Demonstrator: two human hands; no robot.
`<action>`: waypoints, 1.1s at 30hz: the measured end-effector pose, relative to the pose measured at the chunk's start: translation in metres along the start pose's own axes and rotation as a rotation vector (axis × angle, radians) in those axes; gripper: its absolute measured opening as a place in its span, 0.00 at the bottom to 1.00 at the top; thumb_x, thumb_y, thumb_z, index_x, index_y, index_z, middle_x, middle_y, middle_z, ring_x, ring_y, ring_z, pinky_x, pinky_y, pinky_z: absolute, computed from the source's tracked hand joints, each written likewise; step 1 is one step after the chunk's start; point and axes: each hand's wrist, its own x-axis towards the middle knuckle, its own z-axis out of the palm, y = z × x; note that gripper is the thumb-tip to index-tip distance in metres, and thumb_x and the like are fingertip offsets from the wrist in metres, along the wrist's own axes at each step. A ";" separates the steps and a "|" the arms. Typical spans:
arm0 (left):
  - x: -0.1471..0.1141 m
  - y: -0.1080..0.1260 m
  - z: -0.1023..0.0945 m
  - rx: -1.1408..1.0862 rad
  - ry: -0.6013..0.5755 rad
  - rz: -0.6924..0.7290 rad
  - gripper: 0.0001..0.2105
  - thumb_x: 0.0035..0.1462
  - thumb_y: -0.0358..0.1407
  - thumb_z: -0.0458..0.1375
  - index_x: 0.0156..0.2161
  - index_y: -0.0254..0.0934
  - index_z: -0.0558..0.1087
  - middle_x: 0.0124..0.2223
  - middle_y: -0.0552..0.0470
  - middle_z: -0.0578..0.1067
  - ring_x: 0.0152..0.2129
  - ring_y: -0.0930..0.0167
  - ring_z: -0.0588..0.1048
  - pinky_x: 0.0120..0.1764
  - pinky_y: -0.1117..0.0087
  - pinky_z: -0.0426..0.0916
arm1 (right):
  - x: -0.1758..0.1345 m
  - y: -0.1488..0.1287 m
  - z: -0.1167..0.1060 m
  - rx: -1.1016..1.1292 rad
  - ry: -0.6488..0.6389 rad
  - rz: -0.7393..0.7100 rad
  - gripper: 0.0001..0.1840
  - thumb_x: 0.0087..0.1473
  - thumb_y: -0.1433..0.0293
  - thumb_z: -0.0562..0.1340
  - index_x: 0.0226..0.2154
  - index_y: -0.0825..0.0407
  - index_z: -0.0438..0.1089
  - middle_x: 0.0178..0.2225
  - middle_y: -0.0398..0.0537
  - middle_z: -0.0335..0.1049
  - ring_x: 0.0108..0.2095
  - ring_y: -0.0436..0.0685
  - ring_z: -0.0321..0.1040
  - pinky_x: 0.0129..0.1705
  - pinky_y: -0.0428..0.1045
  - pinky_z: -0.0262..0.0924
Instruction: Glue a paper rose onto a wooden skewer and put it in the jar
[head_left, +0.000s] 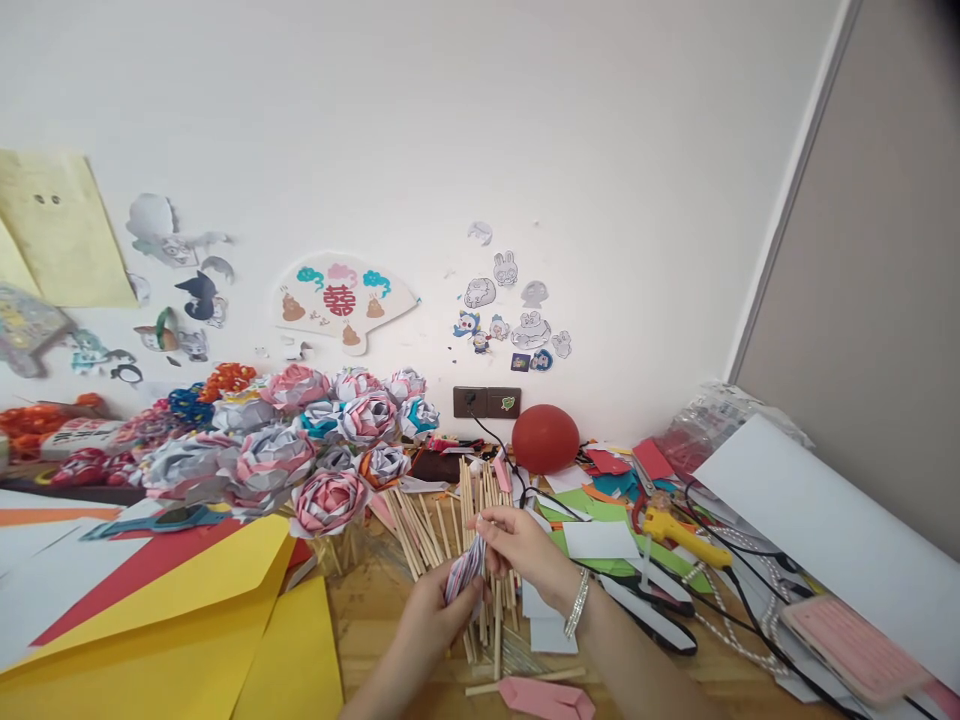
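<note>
My left hand (442, 607) is closed around a small bundle of folded paper (465, 570), white with pink and dark stripes. At the bundle's upper end, the fingers of my right hand (517, 545) pinch its tip. A silvery bracelet circles the right wrist. Beneath both hands lie many thin wooden sticks (496, 625), spread across the wooden table. Left of them stands a cluster of paper roses (330, 500) in white, pink and blue. A folded pink paper strip (546, 698) rests at the front edge, beside a loose stick.
Large yellow paper sheets (292, 655) cover the left side. Behind the sticks sits a red balloon (545, 440) near a wall socket (486, 402). To the right are a yellow glue gun (686, 537), its black cord, green paper scraps, a bead string and a pink keypad-like object (855, 645).
</note>
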 end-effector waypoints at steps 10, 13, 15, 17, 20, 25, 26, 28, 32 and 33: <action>0.005 -0.001 -0.004 -0.049 0.072 -0.069 0.17 0.39 0.50 0.59 0.21 0.37 0.65 0.11 0.63 0.58 0.09 0.78 0.55 0.15 0.77 0.51 | 0.002 0.007 0.007 0.091 -0.049 -0.023 0.19 0.43 0.55 0.63 0.27 0.54 0.64 0.14 0.34 0.58 0.16 0.44 0.52 0.21 0.41 0.48; 0.006 -0.002 -0.005 -0.083 0.022 -0.093 0.20 0.38 0.54 0.57 0.22 0.37 0.64 0.09 0.63 0.57 0.07 0.78 0.54 0.13 0.76 0.49 | 0.001 0.006 0.006 0.114 -0.057 -0.033 0.18 0.44 0.55 0.62 0.28 0.54 0.65 0.14 0.34 0.57 0.16 0.44 0.52 0.22 0.42 0.50; 0.007 -0.002 -0.005 -0.107 -0.005 -0.096 0.22 0.38 0.57 0.56 0.23 0.37 0.64 0.08 0.64 0.57 0.07 0.78 0.54 0.14 0.77 0.49 | 0.001 0.005 0.005 0.126 -0.064 -0.037 0.18 0.45 0.55 0.62 0.28 0.54 0.65 0.14 0.33 0.55 0.16 0.44 0.51 0.22 0.42 0.50; 0.007 -0.002 -0.006 -0.128 -0.026 -0.098 0.23 0.38 0.58 0.55 0.23 0.37 0.63 0.08 0.64 0.56 0.07 0.79 0.53 0.14 0.77 0.49 | 0.001 0.004 0.003 0.129 -0.063 -0.040 0.18 0.44 0.56 0.63 0.27 0.54 0.65 0.14 0.33 0.54 0.16 0.44 0.51 0.22 0.42 0.50; 0.006 -0.001 -0.006 -0.156 -0.090 -0.110 0.25 0.36 0.59 0.55 0.24 0.36 0.65 0.08 0.64 0.57 0.06 0.79 0.53 0.13 0.77 0.47 | 0.000 0.005 0.002 0.116 -0.083 -0.046 0.17 0.44 0.57 0.63 0.29 0.54 0.67 0.14 0.33 0.55 0.16 0.44 0.51 0.21 0.41 0.49; 0.004 0.004 -0.009 -0.183 -0.154 -0.131 0.24 0.37 0.57 0.57 0.25 0.34 0.68 0.07 0.64 0.58 0.05 0.79 0.53 0.13 0.77 0.47 | -0.001 -0.002 0.001 -0.008 -0.121 -0.080 0.15 0.50 0.59 0.58 0.31 0.55 0.67 0.16 0.35 0.56 0.17 0.45 0.52 0.21 0.41 0.46; 0.004 0.005 -0.010 -0.183 -0.139 -0.136 0.23 0.37 0.57 0.57 0.24 0.34 0.68 0.07 0.64 0.58 0.05 0.80 0.53 0.13 0.77 0.47 | -0.002 -0.007 0.000 -0.086 -0.100 -0.085 0.14 0.51 0.60 0.57 0.33 0.55 0.67 0.16 0.35 0.57 0.17 0.45 0.54 0.22 0.42 0.48; 0.005 0.005 -0.011 -0.178 -0.091 -0.148 0.23 0.37 0.56 0.57 0.23 0.34 0.68 0.07 0.63 0.58 0.06 0.80 0.53 0.14 0.77 0.47 | -0.007 -0.018 -0.002 -0.341 -0.020 -0.090 0.14 0.51 0.62 0.57 0.37 0.54 0.66 0.18 0.37 0.61 0.20 0.48 0.58 0.24 0.43 0.50; 0.009 0.001 -0.014 -0.170 0.039 -0.185 0.23 0.38 0.56 0.56 0.22 0.34 0.68 0.07 0.63 0.58 0.06 0.78 0.54 0.14 0.76 0.48 | -0.025 -0.021 -0.009 -1.004 0.011 -0.072 0.15 0.32 0.65 0.68 0.27 0.51 0.69 0.17 0.39 0.62 0.23 0.54 0.64 0.25 0.46 0.53; 0.010 0.000 -0.015 -0.171 0.070 -0.195 0.24 0.38 0.57 0.56 0.22 0.34 0.68 0.07 0.63 0.58 0.06 0.78 0.55 0.14 0.76 0.48 | -0.029 -0.013 -0.009 -1.110 -0.056 -0.065 0.13 0.26 0.66 0.70 0.19 0.51 0.67 0.13 0.38 0.58 0.21 0.55 0.63 0.25 0.47 0.53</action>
